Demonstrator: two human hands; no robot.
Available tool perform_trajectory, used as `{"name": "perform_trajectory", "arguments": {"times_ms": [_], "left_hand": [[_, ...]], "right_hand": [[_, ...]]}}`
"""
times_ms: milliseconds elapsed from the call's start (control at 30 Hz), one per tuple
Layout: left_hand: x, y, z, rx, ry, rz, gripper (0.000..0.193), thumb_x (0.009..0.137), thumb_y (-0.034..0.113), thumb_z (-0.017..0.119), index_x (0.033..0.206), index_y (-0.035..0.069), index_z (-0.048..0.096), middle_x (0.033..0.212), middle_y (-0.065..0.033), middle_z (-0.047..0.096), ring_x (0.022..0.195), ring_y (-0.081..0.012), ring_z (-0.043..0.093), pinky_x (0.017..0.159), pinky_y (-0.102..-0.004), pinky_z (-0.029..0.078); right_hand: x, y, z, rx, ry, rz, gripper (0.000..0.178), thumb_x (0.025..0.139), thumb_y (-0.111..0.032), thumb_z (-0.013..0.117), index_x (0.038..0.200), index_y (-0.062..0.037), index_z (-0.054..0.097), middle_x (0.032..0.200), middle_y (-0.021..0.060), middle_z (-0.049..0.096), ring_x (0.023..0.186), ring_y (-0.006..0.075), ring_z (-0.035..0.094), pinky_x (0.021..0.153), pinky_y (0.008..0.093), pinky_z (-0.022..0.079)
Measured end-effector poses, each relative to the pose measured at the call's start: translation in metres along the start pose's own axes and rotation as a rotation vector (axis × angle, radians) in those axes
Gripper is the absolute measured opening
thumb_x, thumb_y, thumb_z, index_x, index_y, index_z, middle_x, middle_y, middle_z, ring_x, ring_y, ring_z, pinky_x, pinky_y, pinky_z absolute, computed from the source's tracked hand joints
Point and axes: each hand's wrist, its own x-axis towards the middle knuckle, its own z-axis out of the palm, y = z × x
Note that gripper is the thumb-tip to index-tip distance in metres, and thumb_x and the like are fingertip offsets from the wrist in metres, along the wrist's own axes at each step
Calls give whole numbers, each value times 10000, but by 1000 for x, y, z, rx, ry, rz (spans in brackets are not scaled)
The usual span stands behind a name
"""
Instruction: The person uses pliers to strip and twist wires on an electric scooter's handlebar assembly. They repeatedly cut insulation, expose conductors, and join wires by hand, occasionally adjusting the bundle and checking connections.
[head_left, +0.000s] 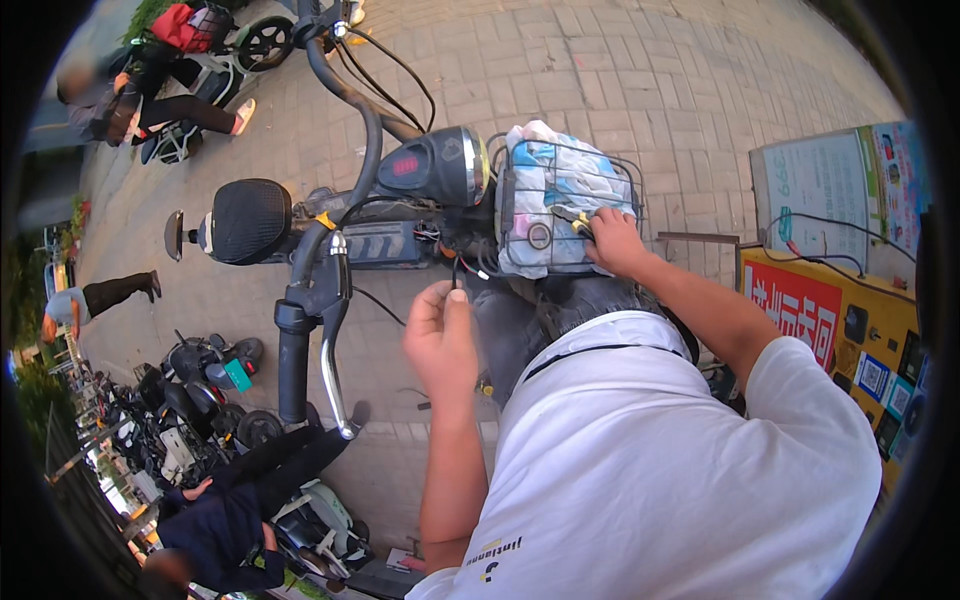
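Observation:
My left hand is closed in a pinch on a thin black wire, just below the front of an electric scooter. Beside it, loose wires with a small white connector come out of the opening under the headlight. My right hand is closed around the handles of a pair of pliers with yellow on the grips. The pliers rest over a white and blue plastic bag in the scooter's wire front basket. My right fingers partly hide the handles.
The handlebar and a brake lever stand left of my left hand. A black seat lies beyond. At right is a yellow cabinet with a cable. Several parked scooters and other people are at left.

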Motion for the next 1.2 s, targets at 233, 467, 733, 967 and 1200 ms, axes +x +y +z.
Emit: {"name": "perform_trajectory", "arguments": {"times_ms": [233, 467, 733, 967, 1200], "left_hand": [[16, -1, -1, -46, -58, -46, 179, 909, 35, 618, 1073, -29, 650, 800, -18, 607, 634, -47, 468, 559, -189, 356], [21, 1, 4, 43, -153, 56, 223, 899, -10, 617, 1112, -49, 668, 906, -23, 598, 648, -61, 487, 567, -206, 390], [18, -3, 4, 180, -164, 110, 258, 895, -19, 623, 1149, -51, 659, 910, -19, 584, 657, -48, 479, 566, -191, 388], [18, -3, 12, 240, -165, 143, 273, 892, -31, 612, 1161, -35, 661, 884, -4, 569, 655, -39, 470, 563, -188, 385], [15, -8, 10, 245, -222, 64, 268, 904, 66, 649, 1159, -14, 637, 974, -44, 640, 844, -87, 582, 733, -249, 494]], "right_hand": [[-22, -97, -128, 865, -140, -410, 238, 830, -159, 697, 925, 26, 581, 975, 157, 557, 892, 336, 558, 783, 386, 464], [-20, -117, -129, 734, -140, -351, 370, 728, -10, 669, 1090, 47, 613, 1196, 192, 514, 1125, 352, 510, 942, 378, 452], [-15, -116, -132, 670, -149, -425, 440, 703, 18, 643, 1139, 57, 599, 1236, 201, 501, 1141, 363, 502, 972, 391, 443], [-14, -110, -129, 694, -126, -426, 404, 694, 10, 653, 1094, 57, 614, 1183, 192, 513, 1092, 362, 514, 935, 399, 454], [-11, -109, -124, 515, -96, -480, 363, 691, -59, 706, 1041, 8, 641, 1082, 189, 543, 1014, 373, 545, 866, 428, 480]]}}
